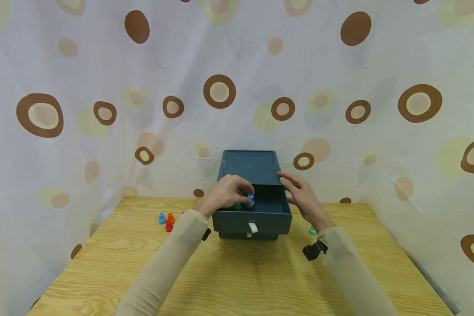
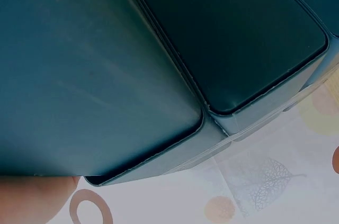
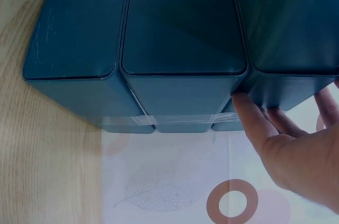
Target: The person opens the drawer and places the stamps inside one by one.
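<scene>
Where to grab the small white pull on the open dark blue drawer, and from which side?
Pinch the small white pull by its long edges, probably best from the front: it juts slantwise from mid-front of the open dark blue drawer. From below looks tighter, since another white pull sits just beneath.

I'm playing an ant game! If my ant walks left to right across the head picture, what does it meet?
Loose blue piece → red piece → bit of pink → left hand → held blue piece at its fingertips → right hand.
</scene>
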`<state>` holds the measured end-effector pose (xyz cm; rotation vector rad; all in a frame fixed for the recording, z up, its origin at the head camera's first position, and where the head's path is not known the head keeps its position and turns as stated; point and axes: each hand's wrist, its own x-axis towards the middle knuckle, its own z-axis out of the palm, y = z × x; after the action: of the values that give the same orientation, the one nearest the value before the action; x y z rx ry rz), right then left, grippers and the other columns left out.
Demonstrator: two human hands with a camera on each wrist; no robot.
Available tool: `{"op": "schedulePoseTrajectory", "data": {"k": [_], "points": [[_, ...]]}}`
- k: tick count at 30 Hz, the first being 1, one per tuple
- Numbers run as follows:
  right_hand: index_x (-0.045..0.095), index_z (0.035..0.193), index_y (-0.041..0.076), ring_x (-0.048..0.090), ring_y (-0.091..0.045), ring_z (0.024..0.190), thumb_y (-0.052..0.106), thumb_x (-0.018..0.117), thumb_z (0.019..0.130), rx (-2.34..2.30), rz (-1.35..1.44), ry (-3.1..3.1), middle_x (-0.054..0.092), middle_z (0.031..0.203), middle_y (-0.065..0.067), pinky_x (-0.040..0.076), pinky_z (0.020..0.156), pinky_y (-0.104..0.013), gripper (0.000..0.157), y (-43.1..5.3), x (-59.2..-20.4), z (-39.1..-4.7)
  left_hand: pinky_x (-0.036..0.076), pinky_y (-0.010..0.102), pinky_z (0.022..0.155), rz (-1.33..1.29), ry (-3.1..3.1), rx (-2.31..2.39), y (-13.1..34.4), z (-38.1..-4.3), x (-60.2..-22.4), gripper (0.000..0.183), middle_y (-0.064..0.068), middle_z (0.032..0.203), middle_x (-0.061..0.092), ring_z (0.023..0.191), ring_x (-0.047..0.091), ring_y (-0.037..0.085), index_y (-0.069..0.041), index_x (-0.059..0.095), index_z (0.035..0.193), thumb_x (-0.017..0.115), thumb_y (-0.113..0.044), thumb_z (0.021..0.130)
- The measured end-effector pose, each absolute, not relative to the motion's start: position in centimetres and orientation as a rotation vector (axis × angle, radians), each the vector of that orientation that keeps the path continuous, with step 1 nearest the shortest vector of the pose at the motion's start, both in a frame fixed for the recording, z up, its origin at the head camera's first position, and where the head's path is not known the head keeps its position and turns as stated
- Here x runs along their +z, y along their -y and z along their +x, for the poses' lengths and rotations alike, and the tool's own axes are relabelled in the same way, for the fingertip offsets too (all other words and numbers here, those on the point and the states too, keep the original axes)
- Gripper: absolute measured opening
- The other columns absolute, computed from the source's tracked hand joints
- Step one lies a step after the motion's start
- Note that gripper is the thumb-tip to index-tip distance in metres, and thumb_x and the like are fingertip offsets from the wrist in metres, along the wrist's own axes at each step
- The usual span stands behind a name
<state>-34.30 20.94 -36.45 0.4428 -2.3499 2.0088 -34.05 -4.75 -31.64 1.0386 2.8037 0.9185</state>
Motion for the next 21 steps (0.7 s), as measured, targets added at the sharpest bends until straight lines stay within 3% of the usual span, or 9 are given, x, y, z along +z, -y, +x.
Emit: {"op": "schedulePoseTrajectory", "data": {"k": [13,21], "points": [[0.041,0.150,0.017,0.020,-0.035,0.150,0.042,0.049,0.102,2.013,0.439,2.350,0.026,0.161,-0.010,0.028,0.113,-0.064,0.055,-20.94,-36.29,-34.30,0.057,0.025,0.083,1.042,-2.770,0.937,4.81,-34.07,-31.71,0.032,0.005,0.112,0.073,0.095,0.072,0.012,-0.007,0.071,0.117,0.076,-0.012,0.085],[0.042,0.150,0.016,0.020,-0.034,0.150,0.041,0.049,0.103,2.018,0.444,2.349,0.027,0.161,-0.010,0.027,0.113,-0.064,0.054,-21.00,-36.36,-34.41,0.057,0.027,0.083,1.092,-2.825,1.020,5.14,-34.03,-31.67,0.032,0.003,0.107,0.075,0.095,0.072,0.014,-0.008,0.074,0.115,0.077,-0.021,0.085]]}}
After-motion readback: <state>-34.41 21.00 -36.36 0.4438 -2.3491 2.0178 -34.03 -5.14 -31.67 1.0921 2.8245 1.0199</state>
